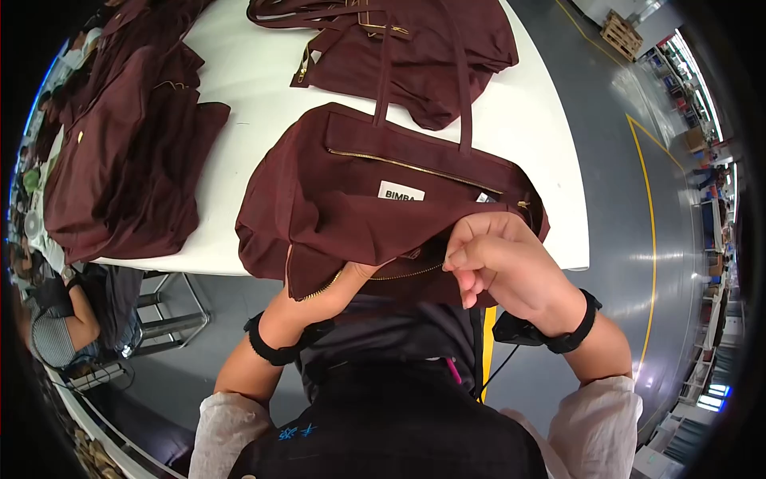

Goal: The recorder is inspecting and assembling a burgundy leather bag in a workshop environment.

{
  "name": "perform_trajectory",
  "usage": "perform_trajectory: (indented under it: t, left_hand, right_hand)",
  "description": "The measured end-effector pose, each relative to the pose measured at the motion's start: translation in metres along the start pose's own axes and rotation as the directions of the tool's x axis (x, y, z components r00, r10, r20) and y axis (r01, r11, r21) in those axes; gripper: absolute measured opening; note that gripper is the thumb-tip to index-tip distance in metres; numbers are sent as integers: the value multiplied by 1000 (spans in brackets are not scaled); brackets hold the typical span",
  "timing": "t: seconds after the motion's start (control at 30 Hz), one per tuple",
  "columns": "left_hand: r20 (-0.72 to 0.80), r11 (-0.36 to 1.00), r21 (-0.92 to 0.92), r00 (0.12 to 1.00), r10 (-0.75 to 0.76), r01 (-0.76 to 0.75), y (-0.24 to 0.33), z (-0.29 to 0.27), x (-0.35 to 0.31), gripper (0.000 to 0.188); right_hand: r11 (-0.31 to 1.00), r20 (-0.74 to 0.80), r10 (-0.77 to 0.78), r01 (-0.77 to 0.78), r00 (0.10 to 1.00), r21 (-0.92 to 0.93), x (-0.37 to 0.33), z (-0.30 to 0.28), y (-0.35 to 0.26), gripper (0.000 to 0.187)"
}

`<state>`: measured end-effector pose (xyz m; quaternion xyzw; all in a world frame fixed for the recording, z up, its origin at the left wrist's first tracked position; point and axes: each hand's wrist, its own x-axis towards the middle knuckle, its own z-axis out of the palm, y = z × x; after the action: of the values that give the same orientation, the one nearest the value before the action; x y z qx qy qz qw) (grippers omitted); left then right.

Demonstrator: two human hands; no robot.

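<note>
A dark burgundy fabric handbag (319, 215) lies at the table's near edge with its mouth open toward me. Inside show a white label (401, 192) and a gold-toothed zipped pocket (415, 166). My left hand (349, 286) grips the near rim beside the gold zip (321, 285); its fingers are partly hidden under the fabric. On the same rim, to the right, my right hand (499, 259) pinches thumb and forefinger together at the zip edge. Whether a zip pull sits in that pinch cannot be made out.
Another burgundy bag (487, 40) lies beyond, near this bag's upright handles (465, 88). More burgundy bags (136, 160) are piled at the left of the white table (550, 184). A person (68, 319) sits at the left, by a metal stool frame (171, 315).
</note>
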<state>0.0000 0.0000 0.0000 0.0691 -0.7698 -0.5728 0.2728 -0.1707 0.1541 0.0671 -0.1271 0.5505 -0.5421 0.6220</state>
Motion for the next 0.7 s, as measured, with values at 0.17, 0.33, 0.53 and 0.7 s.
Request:
perform_trajectory:
  t: [0.17, 0.33, 0.53, 0.7]
  left_hand:
    - [3, 984, -176, 999, -39, 39, 4, -1, 6, 19]
    - [-33, 983, -185, 999, -5, -1, 2, -2, 8, 19]
    - [-42, 973, -229, 999, -21, 11, 2, -1, 8, 19]
    - [-71, 969, -248, 997, -2, -16, 2, 0, 8, 20]
  right_hand:
    - [988, -6, -91, 90, 996, -123, 1, 16, -7, 13]
    - [983, -7, -122, 120, 992, -137, 4, 21, -9, 13]
    - [978, -34, -155, 149, 987, -146, 8, 25, -8, 14]
    - [979, -32, -172, 167, 985, -118, 9, 27, -8, 16]
